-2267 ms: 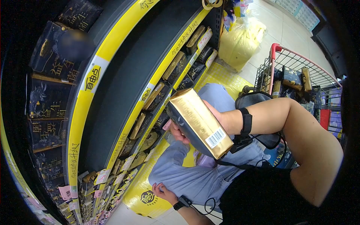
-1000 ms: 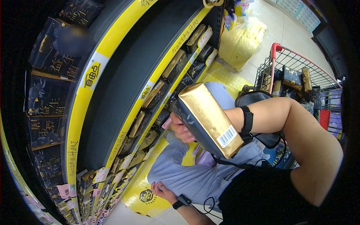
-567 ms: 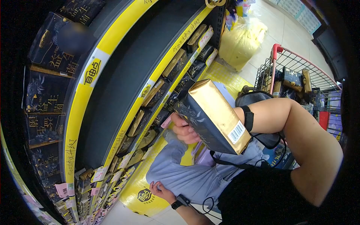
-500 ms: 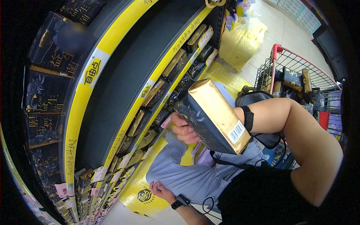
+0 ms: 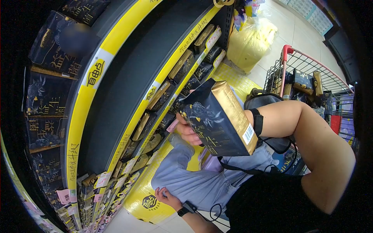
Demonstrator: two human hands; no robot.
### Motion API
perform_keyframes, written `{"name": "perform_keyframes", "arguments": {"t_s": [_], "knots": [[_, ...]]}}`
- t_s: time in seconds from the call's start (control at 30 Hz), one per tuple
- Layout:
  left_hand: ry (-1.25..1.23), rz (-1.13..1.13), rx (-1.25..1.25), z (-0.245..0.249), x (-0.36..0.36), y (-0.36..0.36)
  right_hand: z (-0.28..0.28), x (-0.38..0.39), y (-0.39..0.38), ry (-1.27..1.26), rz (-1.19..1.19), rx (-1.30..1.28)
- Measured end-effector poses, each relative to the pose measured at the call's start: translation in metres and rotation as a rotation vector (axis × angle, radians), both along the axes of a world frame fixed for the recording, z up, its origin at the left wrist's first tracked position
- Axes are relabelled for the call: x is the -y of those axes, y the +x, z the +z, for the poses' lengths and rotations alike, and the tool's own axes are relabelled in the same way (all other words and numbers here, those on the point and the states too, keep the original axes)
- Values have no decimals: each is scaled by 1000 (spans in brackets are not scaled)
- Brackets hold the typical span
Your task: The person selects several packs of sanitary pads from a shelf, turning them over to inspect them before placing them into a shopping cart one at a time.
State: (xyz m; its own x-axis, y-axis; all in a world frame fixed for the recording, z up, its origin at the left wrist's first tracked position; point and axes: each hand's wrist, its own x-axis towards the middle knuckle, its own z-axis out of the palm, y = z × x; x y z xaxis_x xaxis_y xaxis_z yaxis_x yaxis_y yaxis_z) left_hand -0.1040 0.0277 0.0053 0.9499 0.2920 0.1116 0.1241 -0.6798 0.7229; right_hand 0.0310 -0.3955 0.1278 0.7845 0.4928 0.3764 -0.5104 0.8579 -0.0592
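My right hand (image 5: 189, 134) is closed around a black and gold pack of sanitary pads (image 5: 215, 124). The pack is tilted in front of the shelves, its floral printed front and gold side with a barcode in sight. Part of my hand is hidden behind it. Low down, my left hand (image 5: 168, 197) rests by my knee on the grey-blue trousers (image 5: 182, 178), fingers apart, with nothing in it. Similar packs (image 5: 159, 96) stand on the lower shelf close to the held one.
Curved yellow shelf edges (image 5: 93, 77) run along the left, with more black packs (image 5: 46, 95) on the upper shelf. A wire shopping cart (image 5: 311, 66) holding several packs stands at the right. A yellow plastic-wrapped bundle (image 5: 250, 46) sits on the floor at the shelf end.
The held pack has turned in my right hand, so its printed front shows more and its gold side less. My left hand has stayed in place.
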Motion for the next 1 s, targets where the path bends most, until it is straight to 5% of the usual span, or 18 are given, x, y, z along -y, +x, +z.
{"name": "perform_keyframes", "arguments": {"t_s": [0.4,0.8,1.0], "knots": [[7,-23,21,-3,-2,0,-39,-33,-57,200,385,-459],[-14,1,18,-3,0,0,21,-18,-38,-601,283,-749],[-7,-11,37,-5,-2,1,24,-29,-44,-718,329,-784]]}}
